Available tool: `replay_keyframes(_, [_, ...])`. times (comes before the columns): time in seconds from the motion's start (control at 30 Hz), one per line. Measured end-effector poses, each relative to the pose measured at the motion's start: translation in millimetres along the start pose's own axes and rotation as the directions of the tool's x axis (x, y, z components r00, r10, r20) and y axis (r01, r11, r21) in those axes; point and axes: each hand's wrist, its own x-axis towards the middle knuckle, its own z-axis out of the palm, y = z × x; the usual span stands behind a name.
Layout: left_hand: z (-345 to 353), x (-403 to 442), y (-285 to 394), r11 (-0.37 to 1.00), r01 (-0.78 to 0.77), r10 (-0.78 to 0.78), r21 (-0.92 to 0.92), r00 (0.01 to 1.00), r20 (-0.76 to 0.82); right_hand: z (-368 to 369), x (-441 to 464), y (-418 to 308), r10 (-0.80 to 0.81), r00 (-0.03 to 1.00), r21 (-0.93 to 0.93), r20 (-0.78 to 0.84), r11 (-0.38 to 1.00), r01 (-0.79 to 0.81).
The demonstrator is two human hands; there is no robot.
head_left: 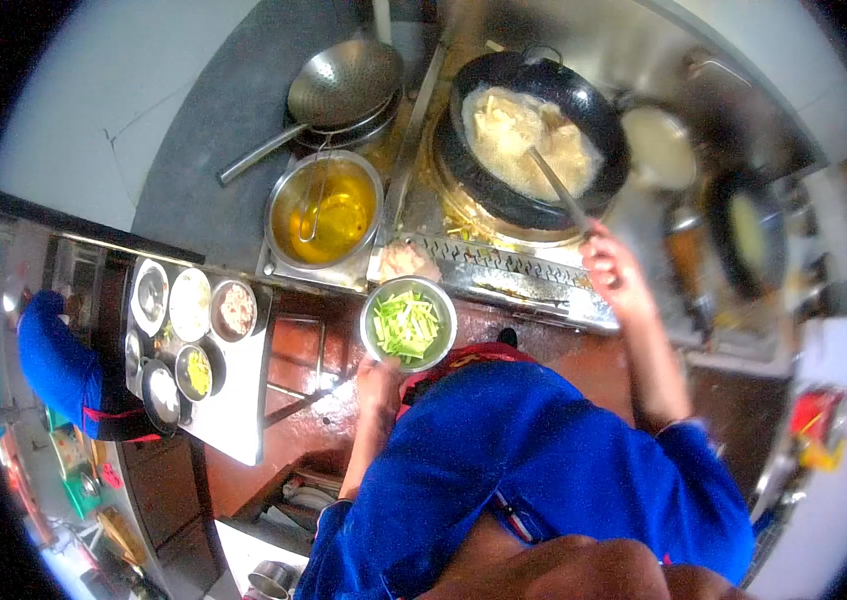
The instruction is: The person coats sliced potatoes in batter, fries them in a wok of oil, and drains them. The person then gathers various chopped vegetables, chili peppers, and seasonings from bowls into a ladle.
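Observation:
Wrapped round the handle of a ladle (pixel 558 187), my right hand (pixel 615 268) is at the lower right of a black wok (pixel 488 185). The ladle's head is hidden in the pale, foamy food (pixel 508 135) in the wok. My left hand (pixel 379 385) grips the near rim of a metal bowl (pixel 368 338) of cut green vegetables (pixel 406 323), held in front of the stove's edge. Just beyond the bowl lies some pale pink food (pixel 407 262).
A pot (pixel 371 225) of yellow oil and a perforated strainer (pixel 345 82) are left of the wok. Several bowls stand on a white table (pixel 240 400) at the left, beside another person in blue (pixel 58 350). Further pans (pixel 746 235) are at the right.

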Motion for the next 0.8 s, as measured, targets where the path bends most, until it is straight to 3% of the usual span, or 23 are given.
replay_keyframes(0.03, [0.5,-1.0,0.2,1.0,-0.009,0.01,0.022,1.0,-0.006,7.0,-12.1,0.4,-0.013,1.0,-0.023,-0.001,1.0,0.013])
replay_keyframes(0.13, [0.1,-1.1,1.9,0.997,-0.048,0.047,0.065,0.999,0.011,26.7,-38.3,-5.4,-0.06,0.995,-0.44,-0.078,0.898,0.019])
replay_keyframes(0.27, [-7.0,8.4,-2.9,0.999,-0.02,0.02,0.026,1.0,0.019,47.8,-57.3,-10.2,-0.137,0.989,-0.824,-0.057,0.566,0.031])
replay_keyframes(0.37, [-12.5,12.6,-7.4,0.999,0.018,-0.016,-0.044,0.999,0.033,57.3,-73.2,-22.5,-0.174,0.984,-0.971,-0.029,0.24,0.013])
replay_keyframes(0.43, [-16.7,14.7,-8.8,0.999,-0.018,0.019,-0.027,0.999,0.043,46.3,-81.4,-26.7,-0.202,0.979,-0.99,0.038,0.129,0.065])
replay_keyframes(0.5, [-16.8,14.8,-10.0,0.999,-0.029,0.029,-0.019,0.999,0.044,24.2,-79.8,-21.6,-0.244,0.96,-0.974,0.136,0.147,0.175])
replay_keyframes(0.6, [-15.2,12.8,-9.2,1.0,-0.008,0.009,-0.021,0.999,0.034,14.8,-67.0,-12.2,-0.212,0.976,-0.998,0.053,0.019,0.059])
replay_keyframes(0.67, [-15.1,13.5,-10.4,1.0,-0.007,0.008,-0.019,0.999,0.032,21.6,-53.7,-12.9,-0.17,0.973,-0.977,-0.156,0.174,-0.126])
replay_keyframes(0.73, [-12.8,10.3,-3.2,0.998,-0.021,0.019,0.053,0.999,0.046,18.7,-37.8,-19.0,-0.191,0.968,-0.977,-0.163,0.168,-0.131])
replay_keyframes(0.8, [-14.8,11.9,1.8,0.997,-0.042,0.037,0.067,0.997,0.063,21.9,-31.1,-24.6,-0.306,0.95,-0.993,-0.062,0.113,-0.029])
